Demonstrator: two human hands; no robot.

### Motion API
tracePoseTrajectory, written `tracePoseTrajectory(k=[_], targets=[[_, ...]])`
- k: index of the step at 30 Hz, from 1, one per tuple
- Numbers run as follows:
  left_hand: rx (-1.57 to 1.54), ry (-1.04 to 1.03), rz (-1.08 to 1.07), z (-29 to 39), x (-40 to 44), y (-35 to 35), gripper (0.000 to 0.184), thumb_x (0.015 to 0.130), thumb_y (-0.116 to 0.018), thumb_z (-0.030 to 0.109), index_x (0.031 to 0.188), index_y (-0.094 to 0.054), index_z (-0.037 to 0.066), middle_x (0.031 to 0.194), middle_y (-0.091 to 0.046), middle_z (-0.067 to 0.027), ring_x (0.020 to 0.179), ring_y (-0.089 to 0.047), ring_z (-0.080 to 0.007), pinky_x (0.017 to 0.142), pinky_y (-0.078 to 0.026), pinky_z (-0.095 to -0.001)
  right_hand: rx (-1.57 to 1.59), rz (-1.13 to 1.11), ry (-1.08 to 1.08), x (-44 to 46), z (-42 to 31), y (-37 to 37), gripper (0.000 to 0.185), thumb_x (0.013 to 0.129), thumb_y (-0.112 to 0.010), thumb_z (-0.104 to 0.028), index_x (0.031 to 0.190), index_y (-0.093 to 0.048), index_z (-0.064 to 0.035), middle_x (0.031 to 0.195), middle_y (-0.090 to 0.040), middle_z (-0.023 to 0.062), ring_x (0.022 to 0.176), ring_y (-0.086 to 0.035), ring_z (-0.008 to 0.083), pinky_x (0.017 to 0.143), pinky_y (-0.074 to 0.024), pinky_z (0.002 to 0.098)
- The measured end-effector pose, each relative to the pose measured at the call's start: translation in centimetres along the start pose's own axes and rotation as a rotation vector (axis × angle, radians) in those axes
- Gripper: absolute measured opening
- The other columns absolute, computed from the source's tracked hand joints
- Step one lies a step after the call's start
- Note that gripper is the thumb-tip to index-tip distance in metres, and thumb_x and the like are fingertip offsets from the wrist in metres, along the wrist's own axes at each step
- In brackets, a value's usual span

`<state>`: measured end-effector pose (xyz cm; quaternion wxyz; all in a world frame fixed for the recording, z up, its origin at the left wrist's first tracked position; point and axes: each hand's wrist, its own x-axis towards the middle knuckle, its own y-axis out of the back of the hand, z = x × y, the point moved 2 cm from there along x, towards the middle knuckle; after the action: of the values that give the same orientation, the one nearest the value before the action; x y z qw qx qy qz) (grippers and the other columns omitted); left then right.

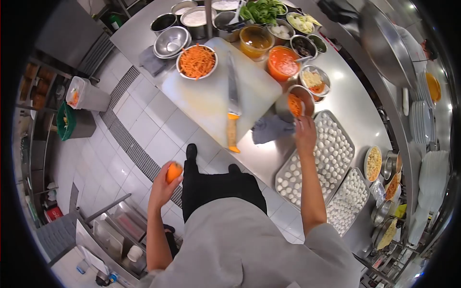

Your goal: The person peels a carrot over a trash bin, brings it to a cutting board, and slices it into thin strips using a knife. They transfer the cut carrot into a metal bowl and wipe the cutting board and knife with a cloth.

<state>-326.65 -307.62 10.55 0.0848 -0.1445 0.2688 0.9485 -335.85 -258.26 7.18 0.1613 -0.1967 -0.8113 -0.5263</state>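
In my left hand (163, 187), out to the side above the floor, is a short orange piece of carrot (174, 171), with the fingers closed round it. My right hand (305, 132) reaches across the counter to a metal bowl (309, 96) of shredded carrot (294, 104). Its fingers close on the near rim of that bowl, though the fingertips are partly hidden. Beside it lies a crumpled grey-blue cloth (272, 129). A large knife (233, 91) with a yellow handle rests on the white cutting board (194, 101). A bowl of shredded carrot (196, 61) stands on the board's far left corner.
Trays of small white balls (331, 139) lie under and beside my right forearm. Along the back stand a tub of orange-red sauce (282, 62), leafy greens (263, 10) and stacked metal bowls (171, 42). Bins (89, 94) stand on the floor at left.
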Motion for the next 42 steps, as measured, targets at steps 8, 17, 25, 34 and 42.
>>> tracePoseTrajectory(k=[8,17,25,34,42], targets=[[0.032,-0.102,-0.254,2.0,11.5,10.0,0.056,0.091,-0.073,0.024,0.138,-0.051,0.005,0.115,-0.067,-0.0172,0.104,-0.065,-0.0313,0.094,-0.05,-0.0351,-0.308,0.09,-0.399,3.9,-11.1,-0.6,0.031,0.093,-0.067,-0.027,0.12,-0.068,-0.0111,0.117,-0.065,0.0122,0.105,-0.066,0.0332,0.083,-0.0551,0.0417],[0.035,-0.095,-0.259,-1.7,15.6,18.0,0.053,0.091,-0.073,0.021,0.136,-0.051,0.005,0.116,-0.067,-0.0189,0.105,-0.066,-0.0321,0.094,-0.05,-0.0355,0.96,-0.203,-1.012,12.3,-22.5,-21.2,0.038,0.095,-0.064,-0.019,0.119,-0.064,0.0109,0.094,-0.073,0.0137,0.075,-0.073,0.0218,0.066,-0.0592,0.0299],[0.05,-0.038,-0.278,-3.3,15.3,18.3,0.054,0.089,-0.074,0.021,0.136,-0.052,0.005,0.112,-0.069,-0.0167,0.101,-0.067,-0.0313,0.091,-0.051,-0.0362,0.783,-0.214,-0.949,12.4,-22.4,-22.0,0.025,0.092,-0.061,-0.012,0.099,-0.07,0.0104,0.085,-0.072,0.0135,0.067,-0.071,0.0205,0.057,-0.0607,0.0325],[0.002,0.007,-0.243,-4.5,13.8,16.9,0.057,0.089,-0.075,0.028,0.137,-0.052,0.007,0.113,-0.068,-0.0175,0.102,-0.067,-0.0346,0.091,-0.051,-0.0374,1.025,-0.62,-0.742,15.4,-34.3,-24.8,0.021,0.091,-0.062,-0.011,0.095,-0.07,0.008,0.081,-0.071,0.013,0.066,-0.071,0.0193,0.058,-0.062,0.0325],[0.023,0.042,-0.24,-6.3,15.5,19.8,0.056,0.089,-0.075,0.023,0.137,-0.052,0.003,0.118,-0.067,-0.0184,0.108,-0.066,-0.0326,0.094,-0.05,-0.0372,0.772,-0.256,-0.788,20.0,-47.5,-44.5,0.025,0.087,-0.065,-0.017,0.092,-0.067,0.0072,0.083,-0.071,0.0236,0.073,-0.073,0.0322,0.064,-0.0574,0.043]])
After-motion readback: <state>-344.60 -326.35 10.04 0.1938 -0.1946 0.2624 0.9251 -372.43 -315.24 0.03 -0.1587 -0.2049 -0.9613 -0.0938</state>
